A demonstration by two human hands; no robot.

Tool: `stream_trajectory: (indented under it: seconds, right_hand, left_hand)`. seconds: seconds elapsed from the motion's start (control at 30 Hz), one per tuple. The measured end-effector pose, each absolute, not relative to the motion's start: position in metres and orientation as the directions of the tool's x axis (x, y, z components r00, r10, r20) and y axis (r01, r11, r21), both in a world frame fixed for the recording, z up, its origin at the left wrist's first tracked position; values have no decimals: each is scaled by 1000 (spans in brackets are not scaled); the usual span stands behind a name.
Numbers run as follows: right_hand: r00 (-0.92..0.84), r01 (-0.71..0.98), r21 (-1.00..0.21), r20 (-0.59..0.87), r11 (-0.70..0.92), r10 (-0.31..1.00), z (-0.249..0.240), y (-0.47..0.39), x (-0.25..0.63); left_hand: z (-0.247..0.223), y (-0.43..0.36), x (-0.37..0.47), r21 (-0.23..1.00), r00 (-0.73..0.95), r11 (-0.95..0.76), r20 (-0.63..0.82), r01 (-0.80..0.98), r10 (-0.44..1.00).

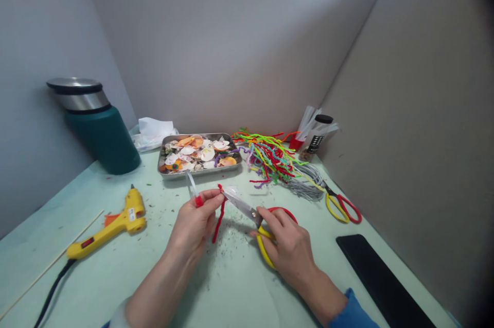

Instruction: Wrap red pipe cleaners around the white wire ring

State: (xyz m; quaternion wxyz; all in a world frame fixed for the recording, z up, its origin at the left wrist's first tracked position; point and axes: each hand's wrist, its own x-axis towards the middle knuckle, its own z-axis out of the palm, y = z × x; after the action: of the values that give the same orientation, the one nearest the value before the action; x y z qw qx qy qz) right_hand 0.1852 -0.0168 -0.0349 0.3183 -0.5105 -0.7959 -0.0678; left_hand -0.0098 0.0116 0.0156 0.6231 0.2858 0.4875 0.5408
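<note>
Head view: the left hand pinches 1 red pipe cleaner between thumb and fingertips, closed on its upper end just above the pale green tabletop. The pipe cleaner's long axis runs steeply, its top end pointing up and away toward the tray, its lower end hanging down toward the person. The same hand also carries 1 small clear strip with a red tip.

The right hand is clamped through the handles of 1 pair of scissors with red and yellow loops; the blades point left and slightly away, the tips meeting the pipe cleaner's top end.

A 2nd pair of red-and-yellow scissors lies to the right, beside 1 coil of grey wire and 1 heap of mixed-colour pipe cleaners. 1 metal tray holds many shells, too many to count. 1 yellow glue gun, 1 thin wooden stick, 1 green flask and 1 black flat slab are also there. The glue gun's small label is unreadable.
</note>
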Motion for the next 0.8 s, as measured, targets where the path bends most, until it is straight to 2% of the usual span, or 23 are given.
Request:
stream_trajectory:
  seconds: [0.37, 0.8]
  right_hand:
    - [-302, 872, -136, 606, 470, 736, -35, -15, 187]
    - [-313, 871, -135, 589, 473, 745, -38, -16, 188]
  left_hand:
    - [15, 13, -10, 875, -45, 272, -315, -400, 948]
    - [15, 13, -10, 888, -58, 274, -317, -370, 947]
